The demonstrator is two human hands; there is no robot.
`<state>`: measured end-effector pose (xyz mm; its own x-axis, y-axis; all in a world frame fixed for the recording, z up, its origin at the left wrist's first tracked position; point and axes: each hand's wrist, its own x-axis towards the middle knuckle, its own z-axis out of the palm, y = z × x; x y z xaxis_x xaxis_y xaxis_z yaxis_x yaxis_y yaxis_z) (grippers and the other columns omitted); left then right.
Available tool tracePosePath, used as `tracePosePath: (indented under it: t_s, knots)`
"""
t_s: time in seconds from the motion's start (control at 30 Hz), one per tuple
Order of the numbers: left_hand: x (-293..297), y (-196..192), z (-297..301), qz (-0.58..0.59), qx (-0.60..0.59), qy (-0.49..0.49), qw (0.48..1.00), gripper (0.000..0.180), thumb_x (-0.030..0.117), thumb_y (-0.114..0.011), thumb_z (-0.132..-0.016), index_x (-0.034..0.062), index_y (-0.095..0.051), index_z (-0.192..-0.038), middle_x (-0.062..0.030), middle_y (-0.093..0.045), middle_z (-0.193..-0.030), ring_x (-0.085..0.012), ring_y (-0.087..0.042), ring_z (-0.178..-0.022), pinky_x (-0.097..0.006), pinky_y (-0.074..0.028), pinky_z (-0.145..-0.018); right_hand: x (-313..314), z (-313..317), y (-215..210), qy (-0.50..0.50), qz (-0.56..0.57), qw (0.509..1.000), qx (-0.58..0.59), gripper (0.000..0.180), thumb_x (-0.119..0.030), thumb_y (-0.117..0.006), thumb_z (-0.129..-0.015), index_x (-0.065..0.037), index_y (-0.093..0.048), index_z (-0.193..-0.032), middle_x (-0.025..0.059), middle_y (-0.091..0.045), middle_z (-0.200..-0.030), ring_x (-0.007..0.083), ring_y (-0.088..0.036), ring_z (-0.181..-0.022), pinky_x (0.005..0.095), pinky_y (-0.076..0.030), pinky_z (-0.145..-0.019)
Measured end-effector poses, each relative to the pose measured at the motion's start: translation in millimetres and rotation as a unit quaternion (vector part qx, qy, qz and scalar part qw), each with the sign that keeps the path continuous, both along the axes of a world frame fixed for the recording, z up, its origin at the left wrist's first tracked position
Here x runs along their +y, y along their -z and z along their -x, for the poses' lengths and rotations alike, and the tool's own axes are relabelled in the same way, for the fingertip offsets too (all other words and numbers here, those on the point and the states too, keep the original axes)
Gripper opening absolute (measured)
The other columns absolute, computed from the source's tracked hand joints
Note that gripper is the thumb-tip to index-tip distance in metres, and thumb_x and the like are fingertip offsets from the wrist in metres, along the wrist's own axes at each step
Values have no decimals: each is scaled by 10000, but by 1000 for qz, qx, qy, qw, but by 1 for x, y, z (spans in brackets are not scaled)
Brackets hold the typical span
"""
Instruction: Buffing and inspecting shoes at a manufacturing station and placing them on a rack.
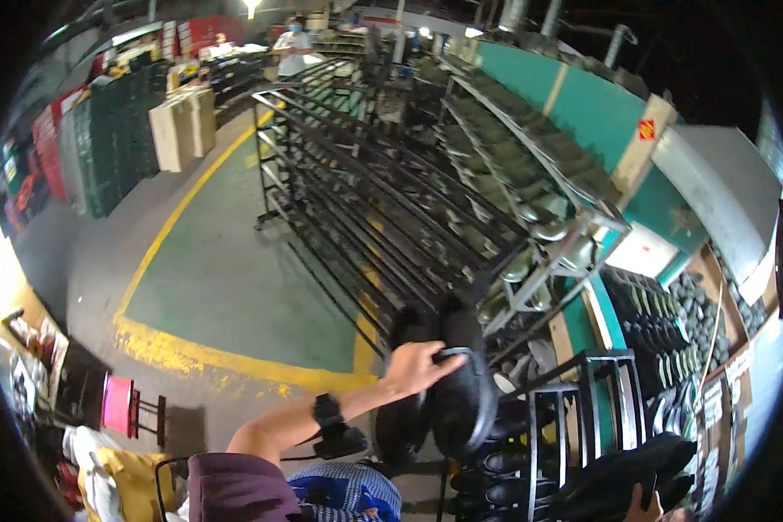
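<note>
My left hand (422, 370) is closed around the upper part of a pair of black shoes (468, 404). The two shoes hang side by side in front of the near end of a long black rack (383, 200). A dark band with a small box (332, 426) is strapped to my left wrist. At the lower right, my right hand (644, 506) grips another pair of black shoes (626, 474), partly cut off by the dark rim. Beside them a smaller metal rack (596, 358) holds several black shoes (505, 465).
Shelves with rows of dark shoes (531, 161) run along a green wall (539, 83) at right. Yellow lines (170, 348) mark the floor. A pink-seated stool (119, 404) stands at left. Boxes (183, 126) and a person (294, 48) are farther back.
</note>
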<state>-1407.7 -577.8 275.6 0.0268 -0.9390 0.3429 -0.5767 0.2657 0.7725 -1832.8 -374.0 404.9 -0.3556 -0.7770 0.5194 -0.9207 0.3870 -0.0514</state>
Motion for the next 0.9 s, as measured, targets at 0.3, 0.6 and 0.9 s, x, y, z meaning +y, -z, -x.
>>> tracePosePath:
  t_s: [0.3,0.6,0.9]
  knots:
    - [148,131,-232,-221,136,-400,879,539,477,-603,-716,-26,-619,-908,-196,-622,-836,-301,-610,-814,-352,-457,-715,-77,-197,35,-261,-32,938,-225,244,-215,-699,-722,-38,-663,-886,118,-648,-719,154,-583,-607,277,-460,-587]
    - [300,211,-401,-133,229,-639,722,431,325,-630,-738,-58,-530,-566,-32,-466,-476,-82,-374,-476,-314,-330,-454,-166,-469,164,-468,-137,756,-437,301,-225,-721,-701,55,-612,-695,38,-585,-571,46,-460,-562,260,-405,-496]
    - [374,210,-511,25,318,-725,610,361,260,-599,-801,-11,-536,-570,32,-472,-538,-52,-371,-505,-236,-308,-461,-191,-701,206,-507,-252,634,-526,292,-228,-706,-727,17,-588,-620,-68,-469,-520,17,-377,-511,214,-303,-441]
